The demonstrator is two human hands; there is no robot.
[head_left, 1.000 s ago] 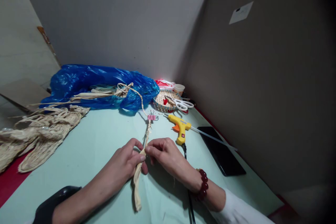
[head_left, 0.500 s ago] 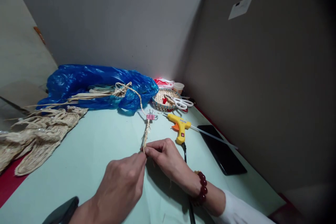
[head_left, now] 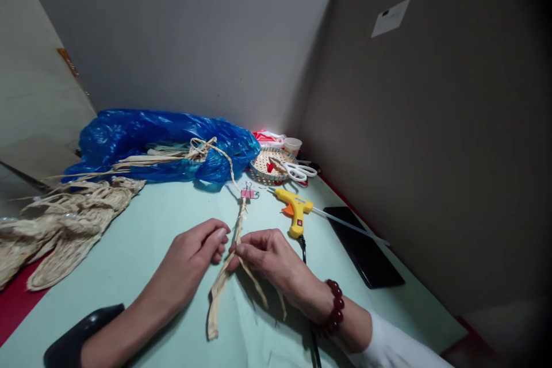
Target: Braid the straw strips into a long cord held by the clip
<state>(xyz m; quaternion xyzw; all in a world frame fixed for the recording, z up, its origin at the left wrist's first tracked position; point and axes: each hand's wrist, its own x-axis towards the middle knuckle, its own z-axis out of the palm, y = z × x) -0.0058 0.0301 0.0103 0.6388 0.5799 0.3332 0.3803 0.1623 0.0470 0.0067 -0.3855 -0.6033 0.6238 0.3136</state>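
Observation:
A thin braid of straw-coloured plant fibre (head_left: 240,219) runs toward me from a pink binder clip (head_left: 247,194) that grips it on the table. My right hand (head_left: 271,256) pinches the braid's near end between thumb and fingers. Loose flat strands (head_left: 219,298) hang below that pinch, one wide strand to the left and thinner ones to the right. Just left of the braid is my left hand (head_left: 196,253), its fingers curled in with nothing visible in them, apart from the fibre. Past the clip, the finished braid loops back over a blue plastic bag (head_left: 172,121).
A yellow glue gun (head_left: 297,207) lies to the right, its cord passing under my right wrist. Beside it is a black tablet-like slab (head_left: 366,253). White-handled scissors (head_left: 299,171) rest on a woven basket (head_left: 263,172) near a cup (head_left: 293,145). Woven fibre pieces (head_left: 81,230) lie left.
My left hand has let go of the fibre and moved left and up from the braid's end. The loose strands now show, spread apart. My right hand keeps its pinch.

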